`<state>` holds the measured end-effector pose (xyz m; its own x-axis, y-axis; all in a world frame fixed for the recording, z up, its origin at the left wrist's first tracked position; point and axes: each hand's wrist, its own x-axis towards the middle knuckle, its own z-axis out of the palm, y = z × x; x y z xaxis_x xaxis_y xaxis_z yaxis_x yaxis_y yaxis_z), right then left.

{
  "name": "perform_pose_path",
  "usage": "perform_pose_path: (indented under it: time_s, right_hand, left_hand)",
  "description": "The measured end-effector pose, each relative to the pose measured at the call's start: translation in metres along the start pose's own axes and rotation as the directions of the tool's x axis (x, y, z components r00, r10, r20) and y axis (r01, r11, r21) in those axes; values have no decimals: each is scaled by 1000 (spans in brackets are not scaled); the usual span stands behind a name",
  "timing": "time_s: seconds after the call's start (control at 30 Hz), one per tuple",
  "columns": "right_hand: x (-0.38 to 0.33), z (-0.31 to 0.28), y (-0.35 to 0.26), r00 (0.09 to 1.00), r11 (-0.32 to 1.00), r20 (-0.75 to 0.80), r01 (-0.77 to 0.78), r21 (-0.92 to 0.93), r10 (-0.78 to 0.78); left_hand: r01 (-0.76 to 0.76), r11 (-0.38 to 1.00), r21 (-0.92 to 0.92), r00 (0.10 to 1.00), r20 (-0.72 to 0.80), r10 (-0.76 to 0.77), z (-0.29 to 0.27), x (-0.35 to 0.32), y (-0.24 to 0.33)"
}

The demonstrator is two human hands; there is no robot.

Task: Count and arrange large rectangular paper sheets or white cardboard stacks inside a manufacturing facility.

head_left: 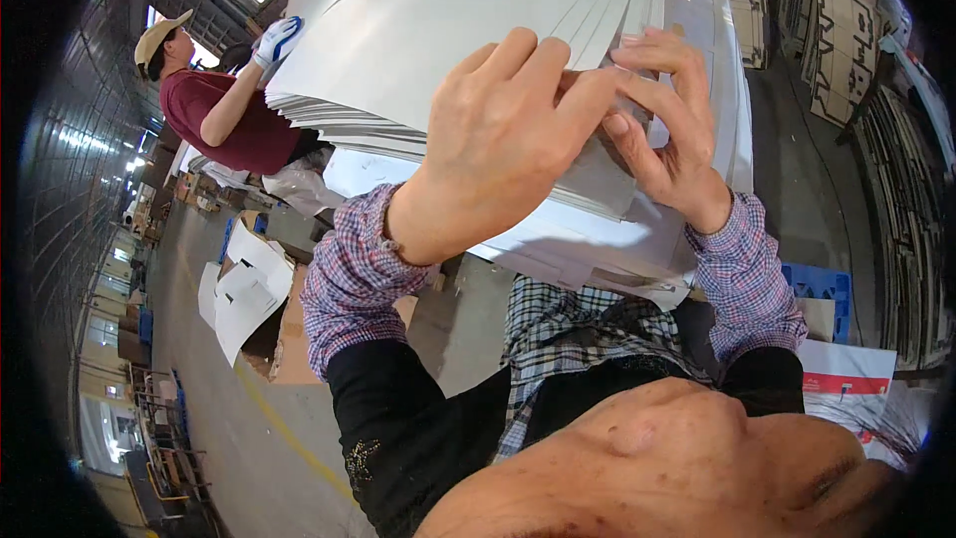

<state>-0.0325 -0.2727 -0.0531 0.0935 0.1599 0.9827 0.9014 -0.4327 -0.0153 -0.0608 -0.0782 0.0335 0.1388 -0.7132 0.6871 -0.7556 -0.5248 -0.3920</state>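
A tall stack of white cardboard sheets (428, 20) lies before me, its upper sheets fanned apart at the near right corner. My left hand (503, 135) is closed over that corner with bent fingers, gripping the sheet edges; its thumb side faces my other hand. Close beside it, my right hand (672, 125) curls its fingers and thumb around the same corner, fingertips almost meeting those of the left. The exact number of sheets between the fingers is hidden. Below the corner, more sheets (597, 190) of the pile show their edges.
Across the stack at left, a person in a dark red shirt (224, 105) rests a gloved hand (279, 40) on the sheets' edge. Torn cardboard (254, 289) lies on the floor at left. Cut boards (846, 50) lean at right, near a blue pallet (822, 289).
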Motion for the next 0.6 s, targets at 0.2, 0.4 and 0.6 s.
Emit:
perform_pose_path:
  time_s: [0.2,0.4,0.6]
  right_hand:
    - [-6,-5,4,984,965,27,-178,195,176]
    - [-2,-3,-2,985,972,23,-170,160,169]
    - [-3,4,-10,942,934,-140,-266,239,304]
  left_hand:
    - [54,989,-135,988,148,-34,-18,4,-5]
    - [31,992,-122,993,119,-17,-16,3,-3]
    - [9,997,80,999,36,-12,-13,7,-3]
